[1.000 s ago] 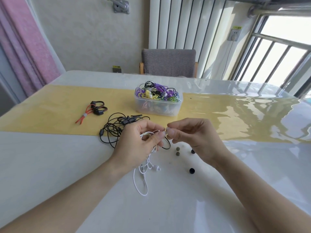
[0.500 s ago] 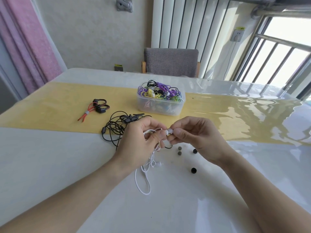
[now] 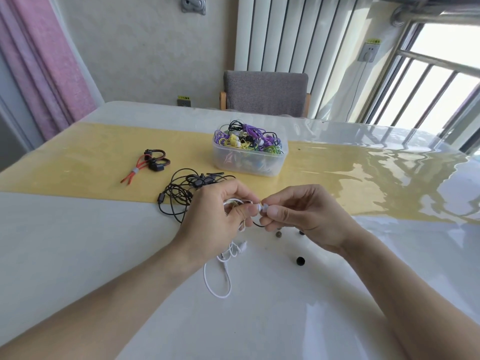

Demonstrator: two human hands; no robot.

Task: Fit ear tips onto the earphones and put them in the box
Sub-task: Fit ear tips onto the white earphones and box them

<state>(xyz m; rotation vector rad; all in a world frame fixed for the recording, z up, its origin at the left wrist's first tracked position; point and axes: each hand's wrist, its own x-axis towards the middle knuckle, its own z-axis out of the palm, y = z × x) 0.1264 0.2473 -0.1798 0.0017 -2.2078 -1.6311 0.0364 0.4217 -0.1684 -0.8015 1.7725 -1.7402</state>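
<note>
My left hand (image 3: 218, 216) is curled around a bundle of white earphones (image 3: 235, 249), thumb and forefinger pinching the cord near one earbud; the rest of the cord hangs from my palm and loops onto the surface (image 3: 78, 255) at 6 o'clock of that hand. My right hand (image 3: 298, 216) is closed at the fingertips, thumb and forefinger pinching a small pale ear tip (image 3: 263, 207) held against the earbud end. The two hands meet fingertip to fingertip above the surface. I cannot tell how far the tip is seated on the earbud.

The box (image 3: 249, 158), a clear plastic tub, stands at 12 o'clock of my hands on the yellow runner (image 3: 78, 157), well apart from them, filled with coloured coiled earphones. A tangle of black earphones (image 3: 179, 193) lies at 10 o'clock of my left hand, partly behind it. A red and black pair (image 3: 150, 162) lies further out at 10 o'clock, on the runner.

Loose ear tips lie on the surface below my right hand: a black ear tip (image 3: 300, 261) at 6 o'clock, a grey one (image 3: 278, 234) just under my fingers, and another dark one partly hidden by the hand.

A grey chair (image 3: 265, 93) stands beyond the far edge of the surface.
</note>
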